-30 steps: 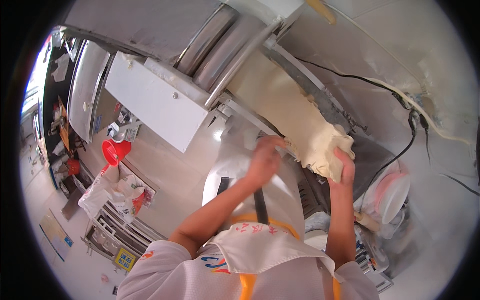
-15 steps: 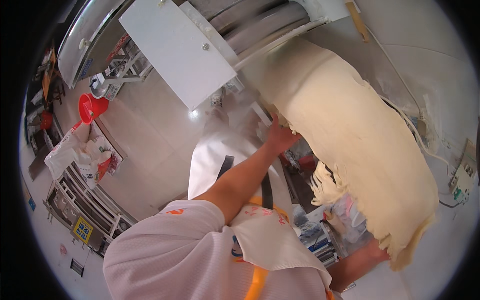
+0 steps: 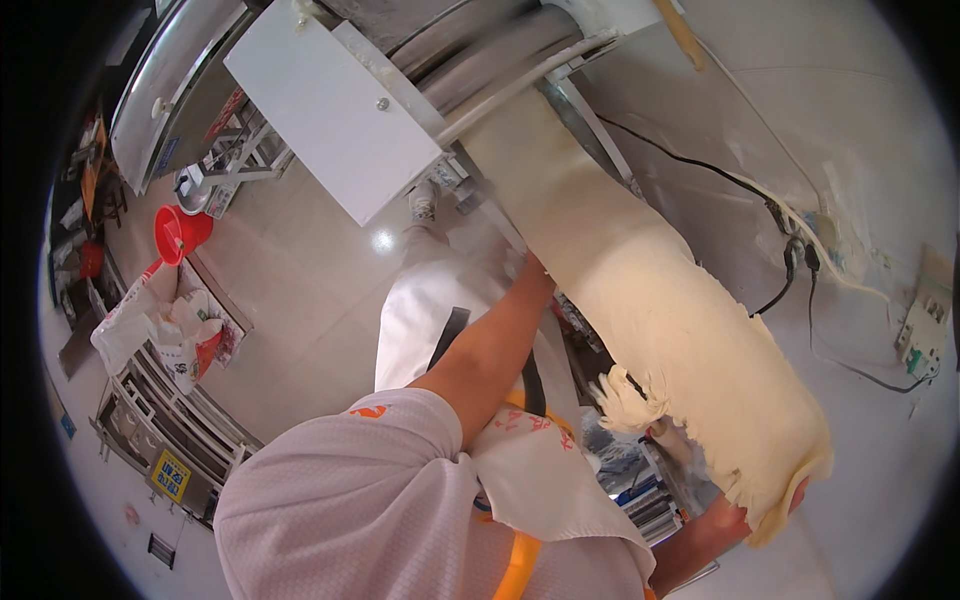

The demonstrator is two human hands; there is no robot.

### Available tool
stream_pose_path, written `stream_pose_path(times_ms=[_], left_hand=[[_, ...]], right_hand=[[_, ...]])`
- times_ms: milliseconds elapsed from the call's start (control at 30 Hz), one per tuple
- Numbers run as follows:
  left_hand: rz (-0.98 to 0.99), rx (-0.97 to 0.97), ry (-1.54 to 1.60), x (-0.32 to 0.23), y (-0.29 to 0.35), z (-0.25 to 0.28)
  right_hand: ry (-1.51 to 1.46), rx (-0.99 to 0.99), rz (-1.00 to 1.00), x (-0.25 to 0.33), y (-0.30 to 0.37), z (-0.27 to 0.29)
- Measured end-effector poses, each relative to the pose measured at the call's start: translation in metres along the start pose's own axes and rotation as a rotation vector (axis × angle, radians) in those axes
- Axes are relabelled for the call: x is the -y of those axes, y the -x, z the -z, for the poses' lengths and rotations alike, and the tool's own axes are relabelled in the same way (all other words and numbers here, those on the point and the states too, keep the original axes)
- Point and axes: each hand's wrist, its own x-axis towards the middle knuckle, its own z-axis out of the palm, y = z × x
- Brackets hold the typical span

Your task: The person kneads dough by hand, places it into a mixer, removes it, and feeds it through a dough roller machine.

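A long, pale sheet of dough (image 3: 650,270) hangs from the rollers (image 3: 500,60) of a white dough-rolling machine and stretches toward the lower right. Its near edge is ragged, with a torn, fringed flap (image 3: 630,400) at the side. My left hand (image 3: 540,273) reaches under the sheet's left edge close to the machine; its fingers are hidden beneath the dough. At the sheet's far lower end, my right hand (image 3: 728,522) grips the folded dough from below, some fingertips showing past its right side.
The machine's white side housing (image 3: 340,110) juts out at upper left. Black cables (image 3: 790,265) and a switch box (image 3: 925,325) are on the wall at right. A red bucket (image 3: 182,232) and plastic bags (image 3: 175,325) stand at left. A wooden rod (image 3: 680,35) hangs at top.
The dough sheet has shifted left and looks narrower near the rollers, uncovering cables on the wall. My left hand has slid out of sight under it. My right hand moved slightly left with the end.
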Motion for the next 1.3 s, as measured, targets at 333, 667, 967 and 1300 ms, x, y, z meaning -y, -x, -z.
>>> stream_pose_path(times_ms=[333, 667, 967, 1300], left_hand=[[-0.005, 0.008, -0.159, -0.042, 0.031, -0.049], [0.312, 0.015, -0.589, -0.035, 0.046, -0.188], [0.269, 0.389, -0.644, 0.025, 0.139, -0.392], [0.166, 0.811, -0.828, 0.070, 0.240, -0.562]], right_hand=[[-0.046, -0.051, 0.093, 0.012, 0.018, 0.038], [-0.196, 0.137, 0.300, 0.059, 0.014, 0.050], [-0.387, 0.298, 0.520, 0.116, 0.026, 0.061], [-0.654, 0.490, 0.678, 0.154, 0.023, 0.053]])
